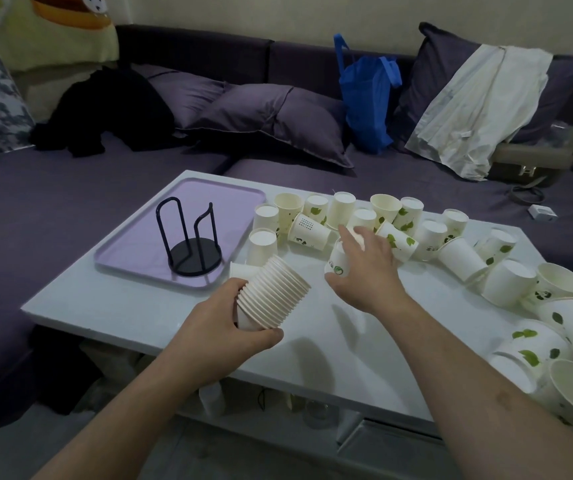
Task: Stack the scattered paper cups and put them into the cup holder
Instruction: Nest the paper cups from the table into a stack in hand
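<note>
On the white counter, head view: my left hand grips a nested cup stack, tilted; my right hand grasps one cup. Loose cups lie scattered right; black cup holder stands upright on the lilac tray.

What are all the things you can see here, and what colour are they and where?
stack of cups: one, white, held above the table's near left
single cup: one, white with green mark, mid-table
loose cups: many, white, some with green leaves, table's back and right
cup holder: one, black wire, on tray
tray: one, lilac, table's left
table: one, white
sofa: one, purple, behind table
bag: one, blue, on sofa
left hand: grips stack
right hand: grips single cup
</note>
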Demonstrator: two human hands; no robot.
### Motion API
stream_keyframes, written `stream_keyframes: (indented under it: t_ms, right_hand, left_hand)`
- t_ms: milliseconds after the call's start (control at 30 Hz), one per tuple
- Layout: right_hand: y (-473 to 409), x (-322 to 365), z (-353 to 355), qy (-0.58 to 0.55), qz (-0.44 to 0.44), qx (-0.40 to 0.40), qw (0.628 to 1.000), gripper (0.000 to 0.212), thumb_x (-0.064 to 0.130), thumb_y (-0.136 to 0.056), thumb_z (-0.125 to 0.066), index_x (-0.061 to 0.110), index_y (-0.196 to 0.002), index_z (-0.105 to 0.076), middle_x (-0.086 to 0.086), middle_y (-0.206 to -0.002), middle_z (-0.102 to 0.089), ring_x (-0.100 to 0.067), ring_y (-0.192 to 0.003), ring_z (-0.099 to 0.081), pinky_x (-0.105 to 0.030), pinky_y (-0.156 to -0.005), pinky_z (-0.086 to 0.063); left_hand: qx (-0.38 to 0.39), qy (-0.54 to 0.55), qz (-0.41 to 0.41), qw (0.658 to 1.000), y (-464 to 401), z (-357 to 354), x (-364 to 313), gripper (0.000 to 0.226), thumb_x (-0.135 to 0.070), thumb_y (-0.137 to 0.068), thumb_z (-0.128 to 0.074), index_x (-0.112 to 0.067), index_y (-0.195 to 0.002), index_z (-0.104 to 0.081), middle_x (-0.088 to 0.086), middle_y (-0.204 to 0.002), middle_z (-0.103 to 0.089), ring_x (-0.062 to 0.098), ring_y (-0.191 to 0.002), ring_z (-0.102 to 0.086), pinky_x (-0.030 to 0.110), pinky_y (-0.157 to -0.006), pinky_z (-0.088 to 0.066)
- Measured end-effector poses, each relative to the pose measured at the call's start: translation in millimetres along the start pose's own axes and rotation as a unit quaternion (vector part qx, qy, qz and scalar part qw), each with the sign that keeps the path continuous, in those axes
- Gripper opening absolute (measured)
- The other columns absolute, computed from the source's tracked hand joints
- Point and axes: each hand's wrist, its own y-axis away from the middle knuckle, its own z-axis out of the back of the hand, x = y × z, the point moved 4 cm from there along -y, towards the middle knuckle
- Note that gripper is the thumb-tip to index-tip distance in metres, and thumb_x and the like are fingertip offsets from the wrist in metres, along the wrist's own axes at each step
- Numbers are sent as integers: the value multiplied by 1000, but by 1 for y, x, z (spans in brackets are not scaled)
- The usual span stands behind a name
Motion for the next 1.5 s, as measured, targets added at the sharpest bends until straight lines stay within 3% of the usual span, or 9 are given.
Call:
stream_keyframes:
  t_ms: [200,367,567,700,900,1067,1167,1333,1500]
  right_hand:
    - [6,5,4,18,-11,10,1000,90,51,-85,-72,34,-162,-28,-3,-143,-33,-27,-135,-32,-42,-113,-41]
    - [15,3,7,64,-38,86,994,55,39,-86,-72,28,-138,-58,2,-131,-57,-24,-118,-58,-38,-83,-52]
    - [21,3,40,-275,-88,0,957,38,37,-82,-86,20,-107,-62,-1,-103,-67,-26,-91,-70,-40,-73,-61]
    - [35,12,44,-518,-52,48,852,54,33,-68,-92,16,-110,-63,-7,-110,-69,-30,-102,-71,-48,-88,-64]
    - [53,35,45,-329,89,123,932,46,50,-75,-84,38,-117,-68,11,-111,-71,-12,-96,-71,-35,-82,-64]
    - [54,36,54,-269,129,148,943,60,50,-83,-83,44,-139,-62,17,-111,-65,0,-92,-65,-17,-73,-54]
    - [50,29,56,-282,129,127,942,65,60,-78,-77,54,-140,-58,10,-112,-64,-7,-93,-65,-23,-77,-53]
    - [44,15,57,-449,42,37,892,37,48,-81,-76,34,-115,-70,1,-100,-74,-18,-86,-67,-26,-69,-53]
    - [36,5,48,-566,-27,31,823,54,39,-79,-81,14,-124,-64,-15,-117,-74,-30,-100,-71,-42,-78,-61]
  left_hand:
    - [-3,3,3,1000,2,2,1,61,-49,-73,-89,-45,-122,-53,-14,-105,-68,6,-91,-69,29,-77,-62]
    - [-1,1,4,1000,2,1,0,61,-49,-74,-89,-46,-121,-52,-16,-105,-68,5,-91,-69,27,-76,-62]
    - [-1,-2,-4,1000,1,2,-1,61,-47,-74,-90,-43,-122,-53,-15,-105,-67,6,-90,-69,21,-71,-58]
    - [3,-14,-14,1000,3,1,-1,63,-50,-71,-89,-45,-122,-52,-18,-105,-68,3,-91,-69,30,-77,-63]
    - [14,-49,-39,998,7,-1,-1,70,-53,-68,-87,-49,-127,-49,-21,-106,-66,0,-93,-67,31,-78,-64]
    - [22,-52,-43,997,9,1,0,71,-52,-67,-88,-47,-128,-51,-20,-108,-66,3,-97,-67,32,-79,-64]
    - [17,-45,-42,998,8,1,1,70,-52,-69,-88,-48,-128,-51,-21,-107,-67,1,-96,-67,30,-79,-63]
    - [14,-29,-36,999,6,2,3,69,-55,-68,-86,-49,-127,-51,-21,-107,-68,1,-96,-68,34,-81,-64]
    - [17,-26,-31,999,5,1,2,67,-52,-69,-87,-47,-125,-52,-19,-106,-68,2,-94,-68,35,-80,-65]
